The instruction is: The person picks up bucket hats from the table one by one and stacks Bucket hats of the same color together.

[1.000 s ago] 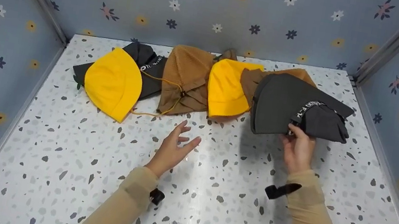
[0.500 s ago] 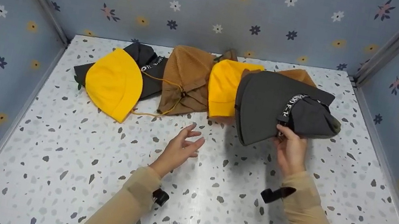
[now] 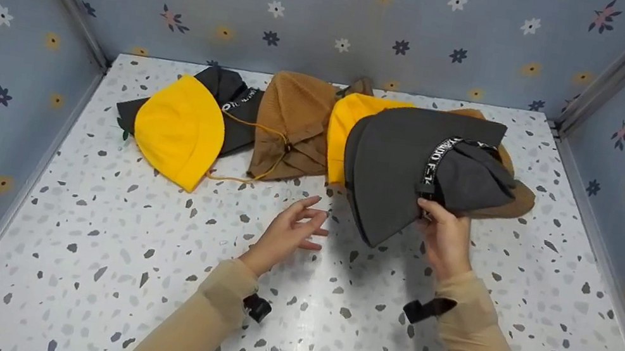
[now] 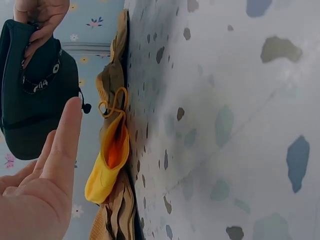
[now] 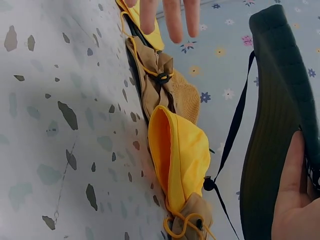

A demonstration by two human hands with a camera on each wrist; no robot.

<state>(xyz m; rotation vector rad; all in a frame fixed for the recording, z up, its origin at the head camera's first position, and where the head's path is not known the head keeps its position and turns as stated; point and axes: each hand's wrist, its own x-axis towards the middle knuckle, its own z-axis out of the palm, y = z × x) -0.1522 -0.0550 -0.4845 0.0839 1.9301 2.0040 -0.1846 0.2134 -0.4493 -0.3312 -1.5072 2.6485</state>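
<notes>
Dark grey cloth fills the middle of the head view: our right hand (image 3: 445, 234) pinches a dark grey hat (image 3: 417, 165) at the band, thumb on top and fingers curled beneath, so the brim hangs free and tilts down toward the left. Lifted that way, the hat sits above the terrazzo table (image 3: 141, 274) and over the right end of the row of hats at the back. Our left hand (image 3: 290, 235) hovers just beside the brim, fingers loosely spread and holding nothing, palm turned toward the hat as if ready to take the other side. Behind lie a yellow hat (image 3: 182, 130) on another dark hat (image 3: 229, 100), then a brown hat (image 3: 296, 124) with its drawcord, then a second yellow hat (image 3: 343, 129) partly covered by the raised one.

In the left wrist view we see our left hand's fingers (image 4: 65, 135) straight and bare, touching nothing, with the grey hat (image 4: 30, 115) beyond them and the right hand's fingers (image 4: 40, 15) curled over its top edge. The row of hats lies along the table's far side.

The right wrist view shows our thumb (image 5: 292, 175) pressed against the hat's ribbed brim (image 5: 280, 115), the chin cord (image 5: 235, 130) dangling slack because the hat is held up. The fingers behind the brim are hidden here, so we cannot tell from this view how tightly they close. The left fingertips (image 5: 172, 20) show at the top, extended.
</notes>
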